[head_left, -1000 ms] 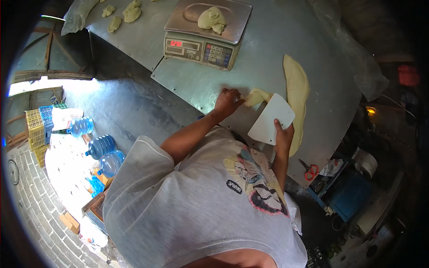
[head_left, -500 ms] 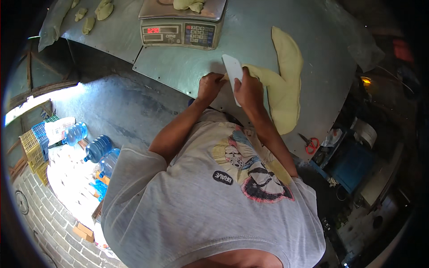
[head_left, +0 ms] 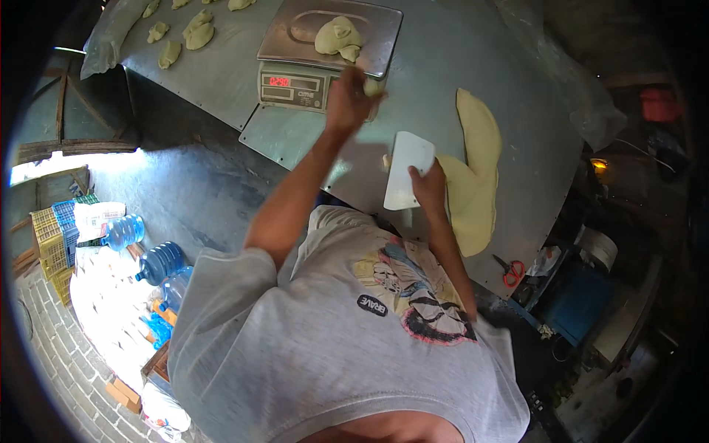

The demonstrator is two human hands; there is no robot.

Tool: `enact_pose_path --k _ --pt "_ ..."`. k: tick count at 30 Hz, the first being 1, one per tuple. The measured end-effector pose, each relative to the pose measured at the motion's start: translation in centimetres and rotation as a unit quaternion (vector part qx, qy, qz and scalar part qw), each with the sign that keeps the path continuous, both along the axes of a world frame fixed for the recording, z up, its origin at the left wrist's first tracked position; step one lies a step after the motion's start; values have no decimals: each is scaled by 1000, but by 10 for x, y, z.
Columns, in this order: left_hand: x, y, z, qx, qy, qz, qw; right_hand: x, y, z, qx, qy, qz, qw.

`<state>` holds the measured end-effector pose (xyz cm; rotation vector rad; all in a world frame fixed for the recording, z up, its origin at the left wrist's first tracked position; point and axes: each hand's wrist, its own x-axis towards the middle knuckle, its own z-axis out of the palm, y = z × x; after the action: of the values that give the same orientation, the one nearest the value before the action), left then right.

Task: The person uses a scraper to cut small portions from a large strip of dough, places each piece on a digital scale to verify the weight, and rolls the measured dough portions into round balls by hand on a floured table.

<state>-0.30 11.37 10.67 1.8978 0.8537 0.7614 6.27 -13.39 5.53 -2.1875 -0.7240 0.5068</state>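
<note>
My left hand [head_left: 349, 100], somewhat blurred, is raised in front of the digital scale [head_left: 292, 91], pinching a small piece of pale dough [head_left: 374, 86]. A lump of dough [head_left: 337, 37] lies on the scale's steel pan. My right hand [head_left: 430, 182] grips a flat white scraper [head_left: 406, 162], held above the metal worktop [head_left: 532, 177]. Just right of the scraper, a long, branching slab of dough [head_left: 478, 188] lies on the worktop, partly hidden by my hand.
Several small dough pieces [head_left: 198, 33] lie at the upper left beside a plastic sheet [head_left: 109, 37]. Red-handled scissors [head_left: 514, 277] rest at the worktop's right edge. Blue water jugs [head_left: 159, 262] and stacked crates [head_left: 52, 251] stand at the lower left. Blue equipment [head_left: 569, 303] stands at the right.
My left hand has moved up toward the scale with a piece of dough. My right hand and scraper went left onto the dough, then came back a little to the right.
</note>
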Motion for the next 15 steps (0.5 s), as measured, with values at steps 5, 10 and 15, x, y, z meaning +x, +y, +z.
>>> enact_pose_path --k 5,10,15 --pt "25 46 25 350 68 192 914 3 -45 18 114 77 -124 983" --pt "-19 -72 -63 141 171 -234 946 3 -75 29 131 92 -177 971" --pt "-40 -104 -101 -9 196 -216 956 5 -68 32 107 93 -147 979"
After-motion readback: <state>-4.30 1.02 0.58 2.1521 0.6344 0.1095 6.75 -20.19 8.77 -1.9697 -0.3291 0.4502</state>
